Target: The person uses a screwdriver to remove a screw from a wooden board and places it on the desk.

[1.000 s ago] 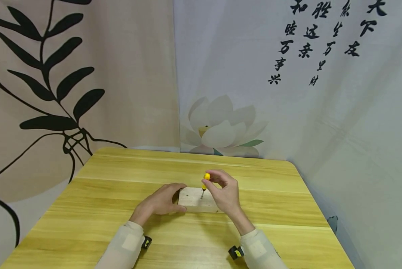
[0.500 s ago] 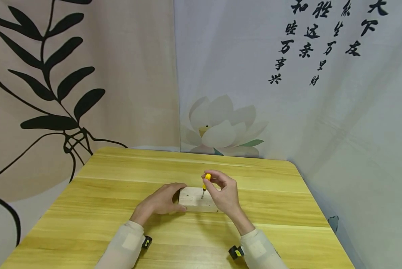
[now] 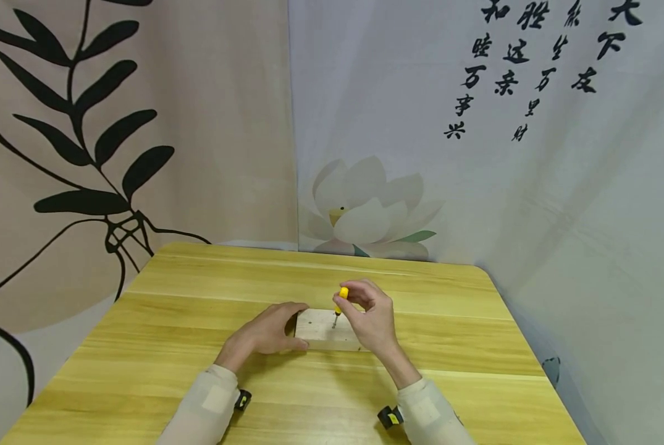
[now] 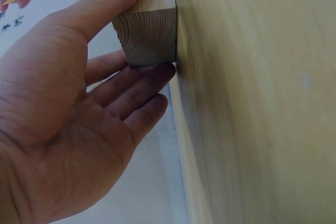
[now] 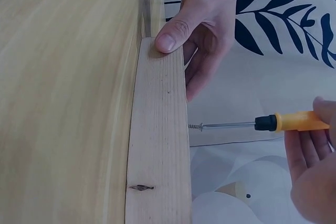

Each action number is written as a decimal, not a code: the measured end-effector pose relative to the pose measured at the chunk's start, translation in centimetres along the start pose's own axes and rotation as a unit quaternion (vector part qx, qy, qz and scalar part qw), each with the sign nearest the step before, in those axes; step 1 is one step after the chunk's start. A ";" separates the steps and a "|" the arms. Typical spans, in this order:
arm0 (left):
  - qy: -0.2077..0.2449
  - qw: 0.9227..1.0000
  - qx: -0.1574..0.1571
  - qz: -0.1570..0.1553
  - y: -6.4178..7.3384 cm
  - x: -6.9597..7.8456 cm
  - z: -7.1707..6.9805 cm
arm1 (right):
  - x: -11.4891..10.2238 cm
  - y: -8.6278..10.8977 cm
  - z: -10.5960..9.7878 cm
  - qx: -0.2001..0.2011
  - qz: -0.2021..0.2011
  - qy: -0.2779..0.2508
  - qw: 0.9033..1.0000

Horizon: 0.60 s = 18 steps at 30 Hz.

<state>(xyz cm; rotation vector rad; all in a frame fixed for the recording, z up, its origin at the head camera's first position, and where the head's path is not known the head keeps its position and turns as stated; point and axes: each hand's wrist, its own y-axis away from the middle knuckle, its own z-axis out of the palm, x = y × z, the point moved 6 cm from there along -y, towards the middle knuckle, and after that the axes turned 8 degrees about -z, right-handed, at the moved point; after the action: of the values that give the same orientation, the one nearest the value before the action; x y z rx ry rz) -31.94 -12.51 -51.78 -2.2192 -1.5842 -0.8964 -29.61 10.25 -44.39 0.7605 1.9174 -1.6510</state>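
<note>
Left fingers (image 4: 148, 115) round a grainy, square-edged wood block (image 5: 160, 114), right fingers (image 5: 295, 156) round a yellow-handled screwdriver (image 5: 265, 123) on a threaded screw (image 5: 195, 126)

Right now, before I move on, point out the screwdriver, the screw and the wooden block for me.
Screwdriver (image 5: 265, 123): right wrist view, on its black collar between shaft and handle.
Screw (image 5: 194, 126): right wrist view, on its thread.
Wooden block (image 5: 159, 129): right wrist view, on its long side face.
</note>
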 end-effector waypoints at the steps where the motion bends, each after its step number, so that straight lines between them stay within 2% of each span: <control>1: -0.002 1.000 0.000 -0.001 0.0 0.0 0.0 | 0.0 0.0 0.0 0.002 0.001 0.000 1.000; 5: -0.007 1.000 0.000 0.000 0.0 0.0 -0.1 | 0.1 0.0 -0.1 0.002 -0.002 -0.004 1.000; 11: -0.005 1.000 -0.002 -0.001 -0.1 0.0 0.0 | 0.0 0.1 0.2 -0.035 -0.020 -0.003 0.999; 18: 0.003 1.000 0.001 0.005 0.0 0.0 0.0 | -0.1 0.3 0.2 -0.050 0.000 0.004 0.999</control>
<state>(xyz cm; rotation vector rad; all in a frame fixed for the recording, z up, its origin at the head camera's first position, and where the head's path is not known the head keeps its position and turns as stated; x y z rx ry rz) -31.91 -12.49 -51.73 -2.2190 -1.5697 -0.8963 -29.37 10.04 -44.54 0.7269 1.9898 -1.5410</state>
